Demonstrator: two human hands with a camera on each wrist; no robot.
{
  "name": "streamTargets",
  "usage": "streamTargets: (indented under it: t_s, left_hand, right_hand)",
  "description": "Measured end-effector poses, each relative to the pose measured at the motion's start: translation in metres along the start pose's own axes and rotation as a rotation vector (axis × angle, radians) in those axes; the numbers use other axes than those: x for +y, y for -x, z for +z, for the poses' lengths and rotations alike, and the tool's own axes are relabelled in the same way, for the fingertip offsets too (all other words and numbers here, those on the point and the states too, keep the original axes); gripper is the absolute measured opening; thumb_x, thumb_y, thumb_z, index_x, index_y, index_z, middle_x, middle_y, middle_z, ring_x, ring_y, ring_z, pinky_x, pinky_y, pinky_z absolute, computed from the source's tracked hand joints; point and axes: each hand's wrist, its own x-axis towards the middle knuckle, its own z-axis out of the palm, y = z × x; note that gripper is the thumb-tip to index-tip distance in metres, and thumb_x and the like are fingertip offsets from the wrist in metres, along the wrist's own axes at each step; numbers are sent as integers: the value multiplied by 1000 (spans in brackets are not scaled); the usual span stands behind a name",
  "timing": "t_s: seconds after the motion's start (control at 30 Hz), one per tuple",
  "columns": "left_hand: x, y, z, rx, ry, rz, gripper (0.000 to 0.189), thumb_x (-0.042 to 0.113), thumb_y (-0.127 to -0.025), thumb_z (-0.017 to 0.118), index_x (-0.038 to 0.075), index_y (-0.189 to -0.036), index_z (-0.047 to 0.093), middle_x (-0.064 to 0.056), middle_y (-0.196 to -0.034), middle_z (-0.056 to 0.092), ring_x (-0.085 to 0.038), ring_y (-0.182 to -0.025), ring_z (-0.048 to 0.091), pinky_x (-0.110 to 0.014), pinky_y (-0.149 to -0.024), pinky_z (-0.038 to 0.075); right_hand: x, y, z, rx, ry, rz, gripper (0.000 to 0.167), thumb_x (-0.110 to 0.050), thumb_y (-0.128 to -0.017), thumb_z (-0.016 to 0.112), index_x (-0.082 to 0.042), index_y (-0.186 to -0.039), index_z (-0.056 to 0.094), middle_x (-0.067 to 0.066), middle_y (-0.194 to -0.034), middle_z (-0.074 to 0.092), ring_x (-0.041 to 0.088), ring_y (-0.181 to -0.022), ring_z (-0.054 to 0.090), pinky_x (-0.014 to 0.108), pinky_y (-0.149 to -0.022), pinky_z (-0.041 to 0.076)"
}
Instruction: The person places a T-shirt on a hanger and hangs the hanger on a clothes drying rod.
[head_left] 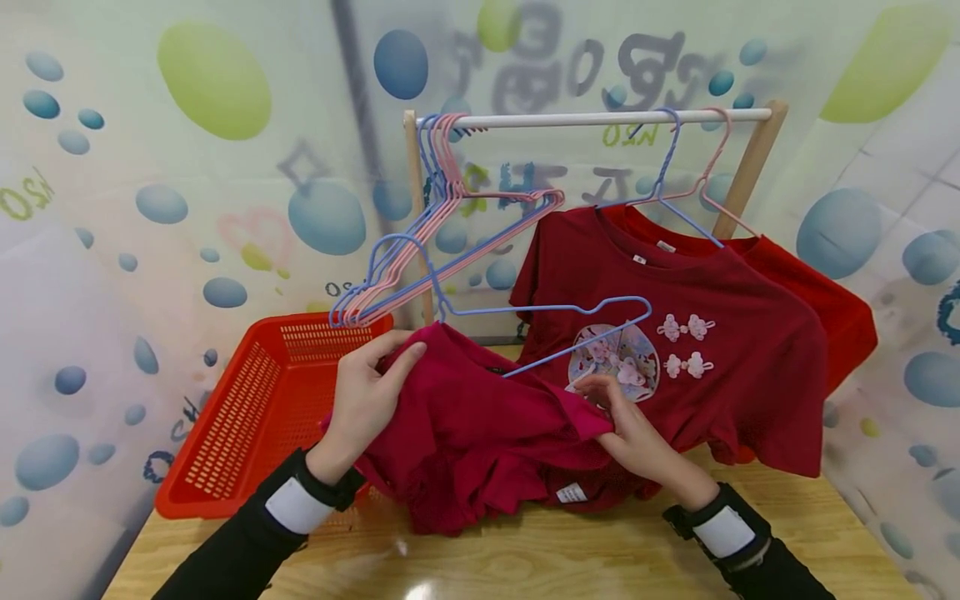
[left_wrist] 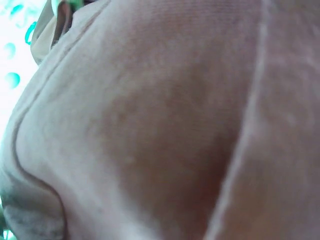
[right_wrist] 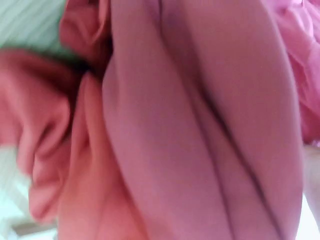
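Note:
A magenta shirt [head_left: 480, 408] hangs bunched between my two hands in the head view. My left hand [head_left: 367, 396] pinches its upper left part between thumb and fingers. At the shirt's right side, my right hand [head_left: 626, 425] grips the fabric edge. A blue hanger [head_left: 543, 309] stands in the shirt: its left end is hidden under cloth, while its right end sticks out above the collar. The hook rises before the other hangers. Close-up cloth [left_wrist: 165, 120] fills most of the left wrist view, and folded fabric [right_wrist: 200, 125] covers the right wrist view.
A wooden rack with a white rail [head_left: 555, 120] bears several pink and blue empty hangers [head_left: 450, 192] at left. Right of them hang a dark red T-shirt [head_left: 720, 333] and a red garment [head_left: 840, 325]. A red basket [head_left: 217, 450] stands left on the wooden table [head_left: 525, 567].

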Motion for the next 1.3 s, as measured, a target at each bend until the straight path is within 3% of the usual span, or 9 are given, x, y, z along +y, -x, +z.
streamTargets:
  t_s: [0.2, 0.37, 0.53, 0.77, 0.87, 1.1, 1.17, 1.23, 1.3]
  left_hand:
    - [-2, 1, -1, -6, -22, -13, 13, 19, -100, 71, 10, -107, 78, -6, -96, 77, -12, -78, 61, -21, -65, 46]
    - [-3, 3, -2, -10, -27, -23, 12, 18, -100, 70, 10, -106, 76, -6, -91, 75, -13, -74, 60, -23, -65, 47]
    - [-5, 5, -3, -15, -47, -20, 12, 18, -101, 68, 9, -105, 76, -7, -87, 73, -14, -70, 57, -23, -62, 45]
    - [-6, 7, -6, -2, -86, 5, 12, 18, -101, 69, 9, -102, 77, -6, -85, 73, -11, -67, 52, -23, -60, 41]
    - [-6, 7, -7, -8, -95, 2, 11, 17, -100, 70, 9, -103, 77, -6, -88, 74, -11, -68, 52, -23, -60, 41]
    - [-7, 9, -9, -21, -113, -6, 11, 16, -99, 71, 9, -105, 78, -6, -87, 74, -12, -66, 50, -23, -58, 38]
    - [-8, 10, -9, -22, -118, -8, 11, 15, -98, 72, 9, -105, 78, -5, -83, 73, -11, -64, 49, -23, -57, 37]
    - [-8, 11, -10, -25, -116, -7, 10, 15, -98, 72, 10, -104, 78, -5, -82, 72, -9, -64, 48, -22, -56, 37]
    - [-9, 13, -10, -31, -109, -4, 10, 14, -98, 72, 10, -104, 79, -5, -83, 73, -8, -65, 50, -21, -57, 38]
  right_hand:
    - [-2, 2, -19, 50, 137, -3, 48, 22, -86, 50, 1, -126, 65, 1, -122, 69, -10, -116, 56, 9, -95, 43]
    - [-8, 3, -27, 124, 89, 20, 30, 15, -97, 51, 5, -119, 69, -26, -119, 66, -14, -109, 58, 7, -91, 44]
    - [-19, 5, -32, 234, 29, 86, 28, 10, -102, 49, 1, -118, 71, -30, -114, 66, -14, -106, 60, 5, -89, 43]
    - [-33, 0, -45, 357, -42, 224, 45, -4, -110, 41, -41, -123, 63, -32, -111, 65, -12, -103, 59, 6, -90, 43]
    - [-33, -1, -50, 376, -48, 243, 48, -6, -110, 42, -49, -119, 61, -33, -109, 65, -13, -102, 58, 6, -89, 42]
    - [-32, 2, -57, 386, -44, 256, 47, -6, -110, 42, -48, -116, 62, -31, -108, 64, -10, -99, 57, 8, -87, 41]
    - [-32, 4, -57, 383, -28, 269, 41, -7, -110, 42, -39, -124, 63, -34, -112, 62, -12, -103, 56, 7, -90, 40]
    - [-32, 6, -58, 386, -11, 282, 35, -9, -110, 43, -23, -132, 66, -37, -116, 60, -15, -108, 54, 5, -93, 38]
    - [-32, 9, -58, 400, -20, 291, 34, -9, -110, 44, -20, -135, 65, -38, -118, 58, -17, -112, 52, 4, -95, 36]
